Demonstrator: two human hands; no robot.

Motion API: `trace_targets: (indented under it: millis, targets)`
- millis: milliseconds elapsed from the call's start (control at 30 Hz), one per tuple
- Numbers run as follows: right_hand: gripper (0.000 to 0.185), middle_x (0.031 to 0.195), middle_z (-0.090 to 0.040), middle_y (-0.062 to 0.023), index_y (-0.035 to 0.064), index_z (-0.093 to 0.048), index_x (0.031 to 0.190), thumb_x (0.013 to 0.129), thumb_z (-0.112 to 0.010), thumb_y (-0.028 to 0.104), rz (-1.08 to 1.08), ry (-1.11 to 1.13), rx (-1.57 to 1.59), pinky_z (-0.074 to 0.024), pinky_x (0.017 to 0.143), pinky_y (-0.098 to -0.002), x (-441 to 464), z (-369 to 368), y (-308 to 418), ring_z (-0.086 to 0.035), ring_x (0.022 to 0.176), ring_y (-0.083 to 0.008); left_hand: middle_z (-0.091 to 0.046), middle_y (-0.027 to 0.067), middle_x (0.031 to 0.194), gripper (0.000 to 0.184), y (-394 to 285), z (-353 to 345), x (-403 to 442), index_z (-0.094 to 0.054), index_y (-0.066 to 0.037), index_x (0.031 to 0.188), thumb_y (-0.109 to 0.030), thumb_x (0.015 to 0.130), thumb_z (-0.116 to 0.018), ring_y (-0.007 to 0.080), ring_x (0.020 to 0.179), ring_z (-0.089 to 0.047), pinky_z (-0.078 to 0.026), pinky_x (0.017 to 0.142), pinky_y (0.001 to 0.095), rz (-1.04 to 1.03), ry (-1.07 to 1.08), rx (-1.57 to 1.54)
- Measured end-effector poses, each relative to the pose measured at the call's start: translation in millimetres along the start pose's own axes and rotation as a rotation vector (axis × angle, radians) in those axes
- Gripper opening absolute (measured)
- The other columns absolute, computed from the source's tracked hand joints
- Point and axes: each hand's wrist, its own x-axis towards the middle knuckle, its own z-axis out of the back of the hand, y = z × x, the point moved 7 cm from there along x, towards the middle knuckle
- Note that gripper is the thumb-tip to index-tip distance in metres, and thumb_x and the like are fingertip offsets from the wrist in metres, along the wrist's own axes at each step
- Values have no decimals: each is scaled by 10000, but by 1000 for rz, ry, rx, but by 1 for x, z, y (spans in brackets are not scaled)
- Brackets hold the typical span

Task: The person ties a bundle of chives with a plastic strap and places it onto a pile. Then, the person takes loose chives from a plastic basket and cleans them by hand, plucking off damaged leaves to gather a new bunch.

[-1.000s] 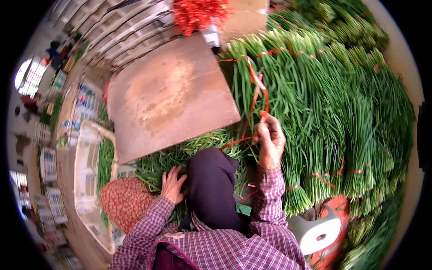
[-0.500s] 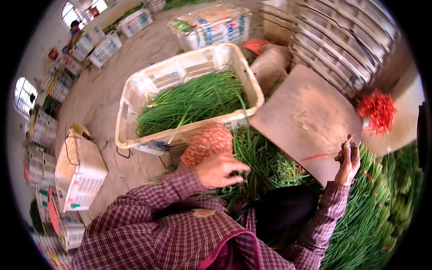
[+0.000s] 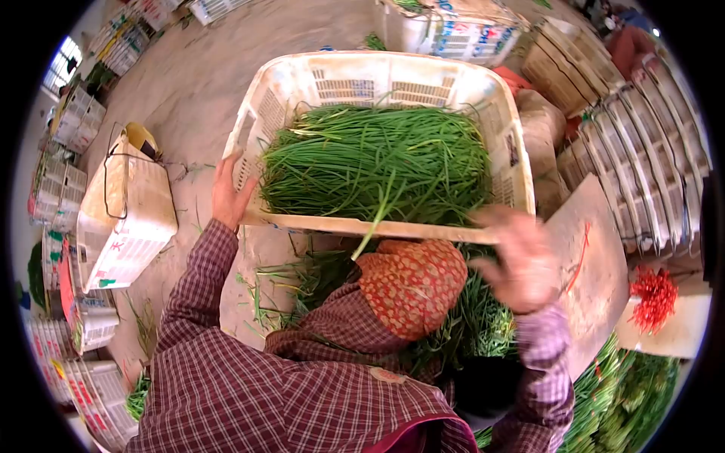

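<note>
A white plastic crate [image 3: 393,66] holding long green chives [image 3: 377,162] is in front of me. My left hand [image 3: 229,195] grips its left side near the front corner, thumb toward the inside. My right hand [image 3: 521,257] is at the front right corner, blurred by motion, with fingers and thumb apart; whether it touches the rim I cannot tell. A few stalks [image 3: 375,215] hang over the crate's front rim. On the board [image 3: 600,219] to the right lies a thin red tie strip [image 3: 580,258].
A bunch of red ties [image 3: 654,299] is beyond the board, above piled chives [image 3: 638,400]. A patterned red cloth [image 3: 415,287] covers my knee below the crate. Stacked crates [image 3: 642,151] stand right; a closed crate [image 3: 124,215] stands left, another box [image 3: 453,34] behind.
My right hand has let go of the red strip, which now lies on the board, and moved left to the crate. My left hand has moved to the crate's left side. The view has shifted.
</note>
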Motion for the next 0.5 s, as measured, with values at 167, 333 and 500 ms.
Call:
trace_targets:
  millis: [167, 333, 500]
  targets:
    - [540, 1350, -448, -95, 227, -539, 1247, 742, -727, 265, 333, 470, 155, -384, 1016, -508, 65, -160, 65, -418, 1264, -281, -455, 261, 1282, 841, 96, -24, 38, -300, 34, 1392, -345, 774, -727, 388, 1230, -421, -378, 1004, 415, 94, 81, 166]
    - [214, 884, -636, -103, 84, -615, 1068, 911, -570, 223, 140, 668, 212, -553, 786, -391, 117, -218, 50, -626, 868, -177, -466, 288, 1299, 870, 125, -38, 56, -246, -2, 1435, -358, 791, -711, 410, 1165, -503, -414, 972, 414, 63, 149, 82]
    - [127, 653, -613, -71, 142, -607, 924, 944, -549, 253, 96, -248, 53, -393, 316, -275, 232, -134, 22, -493, 428, -132, -471, 304, 1286, 846, 129, -39, 59, -232, -19, 1447, -338, 813, -692, 392, 1162, -517, -429, 953, 408, 78, 170, -158]
